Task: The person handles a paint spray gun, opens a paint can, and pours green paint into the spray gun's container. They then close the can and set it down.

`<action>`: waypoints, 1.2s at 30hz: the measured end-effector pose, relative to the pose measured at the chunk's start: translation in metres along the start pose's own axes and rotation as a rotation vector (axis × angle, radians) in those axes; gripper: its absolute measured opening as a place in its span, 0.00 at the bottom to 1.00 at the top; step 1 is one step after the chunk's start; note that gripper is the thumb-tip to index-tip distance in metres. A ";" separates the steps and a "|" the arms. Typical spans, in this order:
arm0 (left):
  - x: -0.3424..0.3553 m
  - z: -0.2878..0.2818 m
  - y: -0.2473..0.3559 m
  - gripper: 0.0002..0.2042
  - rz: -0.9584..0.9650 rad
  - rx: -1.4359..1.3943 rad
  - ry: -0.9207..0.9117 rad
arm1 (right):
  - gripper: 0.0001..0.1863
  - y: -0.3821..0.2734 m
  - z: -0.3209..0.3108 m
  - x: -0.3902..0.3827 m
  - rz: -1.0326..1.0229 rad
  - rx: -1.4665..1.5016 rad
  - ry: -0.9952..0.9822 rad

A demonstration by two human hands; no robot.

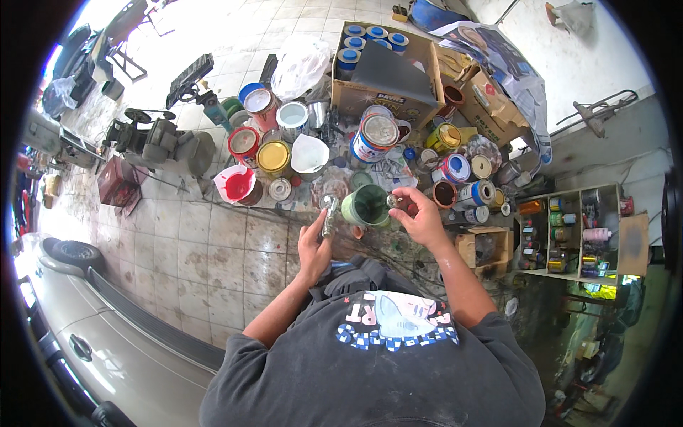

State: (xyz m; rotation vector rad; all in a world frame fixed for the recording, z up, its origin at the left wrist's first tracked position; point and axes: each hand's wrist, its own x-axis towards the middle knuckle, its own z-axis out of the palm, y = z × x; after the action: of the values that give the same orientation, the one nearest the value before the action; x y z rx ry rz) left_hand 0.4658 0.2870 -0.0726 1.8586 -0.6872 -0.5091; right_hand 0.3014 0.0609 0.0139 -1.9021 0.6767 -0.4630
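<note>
Your left hand [313,245] is closed around a metal spray gun [329,213], held upright just left of the green cup [366,205]. Your right hand [420,217] pinches a small part [391,201] at the cup's right rim between thumb and fingertips, the other fingers loosely curled. The cup sits open and looks empty of fresh paint, and nothing is being poured; the open tins [274,156] of yellow and red paint stand just beyond on the floor [213,242], so mixing or filling appears yet to be done.
</note>
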 end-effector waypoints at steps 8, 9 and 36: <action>0.016 -0.004 0.012 0.15 0.001 -0.125 0.068 | 0.20 0.044 0.011 0.006 0.152 0.445 0.139; 0.019 -0.010 0.019 0.14 0.034 -0.119 0.052 | 0.20 0.049 0.014 0.007 0.238 0.525 0.137; 0.030 -0.037 0.121 0.10 -0.095 -0.452 -0.242 | 0.23 0.014 0.030 0.001 -0.235 0.853 -0.055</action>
State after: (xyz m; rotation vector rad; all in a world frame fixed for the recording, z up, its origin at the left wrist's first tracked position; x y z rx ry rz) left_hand 0.4841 0.2569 0.0520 1.4210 -0.5849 -0.8845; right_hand 0.3170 0.0766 -0.0110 -1.1710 0.1545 -0.7080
